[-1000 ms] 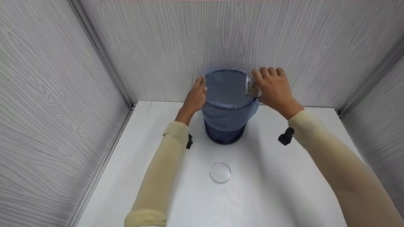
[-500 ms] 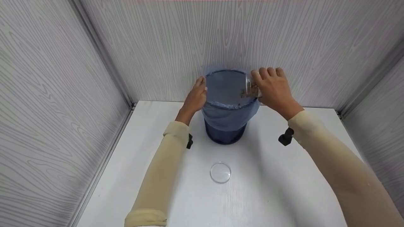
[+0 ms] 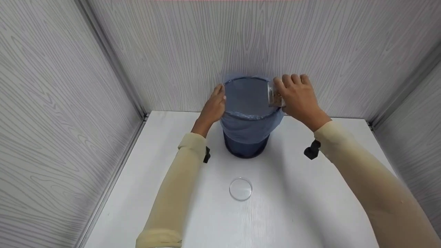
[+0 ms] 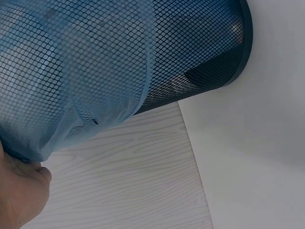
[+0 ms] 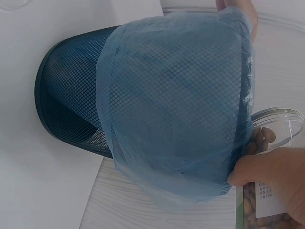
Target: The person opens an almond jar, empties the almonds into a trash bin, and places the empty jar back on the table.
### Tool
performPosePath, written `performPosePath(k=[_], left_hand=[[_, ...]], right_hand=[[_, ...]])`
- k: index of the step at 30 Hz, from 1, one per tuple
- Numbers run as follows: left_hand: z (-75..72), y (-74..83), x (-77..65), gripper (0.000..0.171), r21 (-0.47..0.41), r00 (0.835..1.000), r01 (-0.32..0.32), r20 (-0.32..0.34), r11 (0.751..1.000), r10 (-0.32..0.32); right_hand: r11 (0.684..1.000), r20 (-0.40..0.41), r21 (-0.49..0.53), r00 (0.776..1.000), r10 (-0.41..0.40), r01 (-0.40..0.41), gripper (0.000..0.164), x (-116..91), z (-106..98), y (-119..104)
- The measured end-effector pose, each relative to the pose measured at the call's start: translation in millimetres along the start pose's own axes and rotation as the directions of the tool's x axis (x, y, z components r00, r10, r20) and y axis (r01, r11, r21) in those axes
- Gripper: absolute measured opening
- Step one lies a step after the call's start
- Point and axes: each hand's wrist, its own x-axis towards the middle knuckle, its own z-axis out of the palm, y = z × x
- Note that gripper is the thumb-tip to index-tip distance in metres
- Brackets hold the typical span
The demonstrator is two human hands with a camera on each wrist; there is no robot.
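Note:
A blue-black mesh wastebasket, lined with a thin blue plastic bag folded over its rim, stands upright near the back wall. My left hand grips its rim at the left side; some of the fingers are hidden. At the right of the rim, my right hand holds a clear jar tipped on its side, its mouth facing the basket's opening. Brown nuts, almond-like, lie inside the jar, which bears a white label in the right wrist view.
A round clear lid lies on the white table in front of the wastebasket. Pale wood-grain walls enclose the table at the back and both sides. A black wrist device shows beside the right sleeve.
Half a second ago several nuts were dropping from the jar's mouth into the basket; now none are seen falling. Both hands have hardly moved.

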Motion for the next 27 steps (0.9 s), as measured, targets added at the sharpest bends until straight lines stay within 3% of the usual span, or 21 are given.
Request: performPosePath(k=[15, 27], left_hand=[[-1.0, -0.9, 2.1, 0.053, 0.03, 0.999, -0.032, -0.015, 0.999, 0.033], [-1.3, -1.1, 2.0, 0.055, 0.041, 1.0, -0.021, 0.001, 0.999, 0.021]], right_hand=[[1.0, 0.021, -0.009, 1.0, -0.014, 0.014, 0.087, 2.4, -2.8, -0.7], [0.998, 0.034, -0.037, 0.998, -0.05, 0.051, 0.091, 3.6, -2.8, 0.5]])
